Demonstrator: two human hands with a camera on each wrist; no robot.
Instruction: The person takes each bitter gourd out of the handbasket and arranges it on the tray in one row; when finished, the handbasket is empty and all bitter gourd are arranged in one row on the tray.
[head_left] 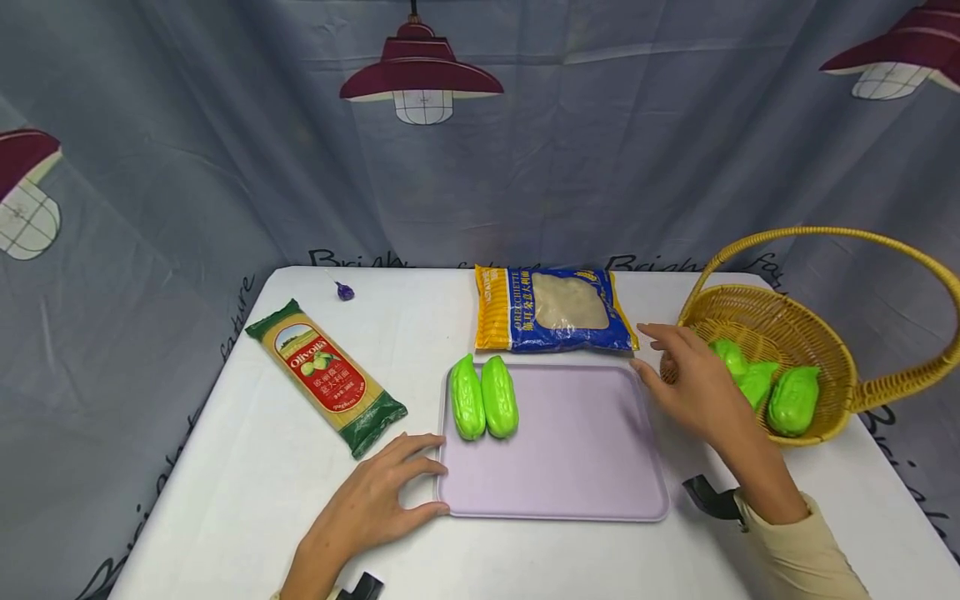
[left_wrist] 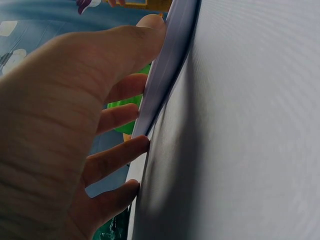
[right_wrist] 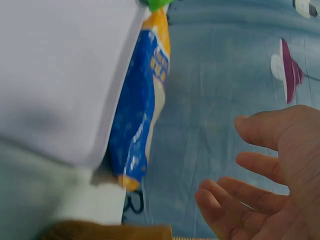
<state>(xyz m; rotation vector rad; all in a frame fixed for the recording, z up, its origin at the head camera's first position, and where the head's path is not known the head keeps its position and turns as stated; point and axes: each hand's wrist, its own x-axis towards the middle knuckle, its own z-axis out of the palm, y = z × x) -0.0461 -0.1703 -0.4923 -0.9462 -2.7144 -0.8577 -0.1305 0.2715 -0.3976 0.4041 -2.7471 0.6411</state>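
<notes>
A lilac rectangular tray [head_left: 577, 450] lies on the table. On its left part two bright green, ridged vegetables [head_left: 499, 398], similar to bitter melons, lie side by side. My left hand [head_left: 375, 496] touches the tray's left edge with spread fingertips; in the left wrist view the thumb [left_wrist: 150, 27] meets the rim. My right hand [head_left: 701, 387] is between the tray's upper right corner and a wicker basket [head_left: 738, 312], in front of part of the basket. Nothing is in its loosely bent fingers [right_wrist: 257, 192]. Several green vegetables [head_left: 793, 402] lie inside the basket.
A blue and yellow pasta bag [head_left: 570, 310] lies behind the tray. To the left, a green-ended spaghetti pack [head_left: 326, 375] lies at a slant. A small purple object [head_left: 345, 292] is near the back edge. The basket's tall handle [head_left: 817, 231] arches upward. A grey curtain hangs behind.
</notes>
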